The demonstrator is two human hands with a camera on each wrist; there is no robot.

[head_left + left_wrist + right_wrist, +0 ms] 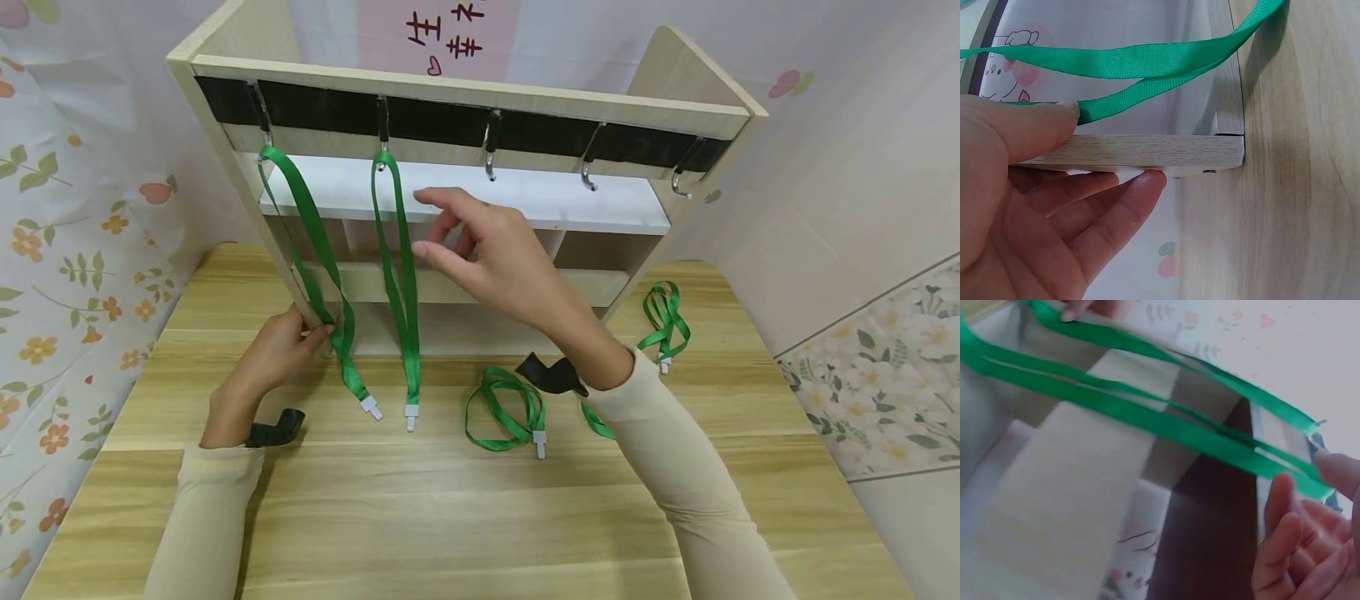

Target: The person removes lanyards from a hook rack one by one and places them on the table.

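Observation:
A green lanyard (315,225) with a white clip hangs from the leftmost hook of the wooden shelf (697,96). On the second hook hangs another green lanyard (406,308), its clip pointing down. My left hand (281,354) grips the lower left side panel (1147,150) of the shelf, thumb on one face and fingers on the other, with the first lanyard crossing by the thumb. Just right of the second lanyard my right hand (487,246) is raised, fingers loosely bent and holding nothing. In the right wrist view, its fingers (1282,550) are beside the upper loop.
Three more hooks, including the middle hook (491,150), line the black strip to the right. A coiled green lanyard (498,412) lies on the wooden table (420,517); another lanyard (663,321) lies farther right. One more lanyard (596,421) is partly hidden by my right forearm.

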